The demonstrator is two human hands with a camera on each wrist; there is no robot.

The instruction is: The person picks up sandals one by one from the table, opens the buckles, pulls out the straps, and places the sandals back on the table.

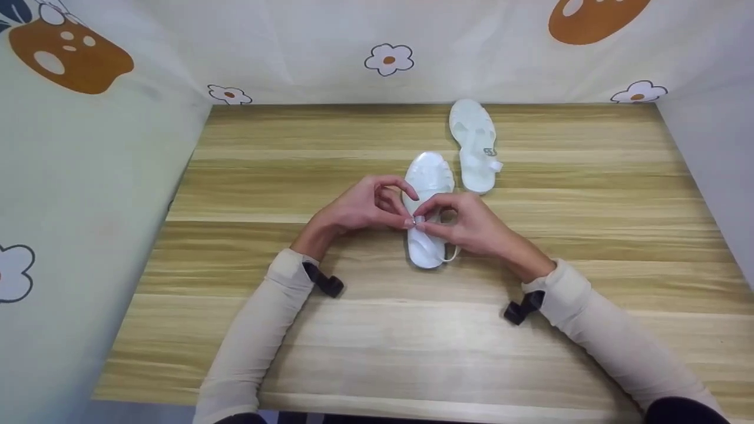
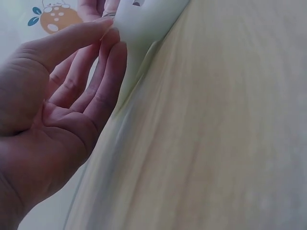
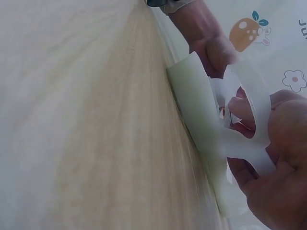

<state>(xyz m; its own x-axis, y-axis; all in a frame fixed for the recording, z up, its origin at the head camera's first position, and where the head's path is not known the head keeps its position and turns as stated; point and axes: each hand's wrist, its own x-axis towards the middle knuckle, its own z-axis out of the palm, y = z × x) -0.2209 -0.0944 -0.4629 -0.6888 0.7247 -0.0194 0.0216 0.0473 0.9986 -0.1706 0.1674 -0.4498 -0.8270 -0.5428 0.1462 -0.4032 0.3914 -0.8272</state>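
Observation:
A white sandal (image 1: 429,171) lies on the table under both hands, its toe pointing away from me. My left hand (image 1: 365,206) pinches the strap beside a small shiny metal buckle (image 1: 414,222) with thumb and fingertips. From the other side, my right hand (image 1: 474,227) pinches the sandal strap (image 3: 261,103) at the same spot. The fingertips of both hands nearly meet over the middle of the sandal. They hide most of the buckle, so I cannot tell how the strap sits in it. In the left wrist view, the sandal's pale side (image 2: 144,24) shows beyond the left fingertips.
A second white sandal (image 1: 468,115) lies farther back and to the right, with a small mark on its strap. The wood-grain table (image 1: 294,135) meets a patterned curtain (image 1: 306,53) at the back. A black wrist mount (image 1: 327,284) sits at each sleeve cuff.

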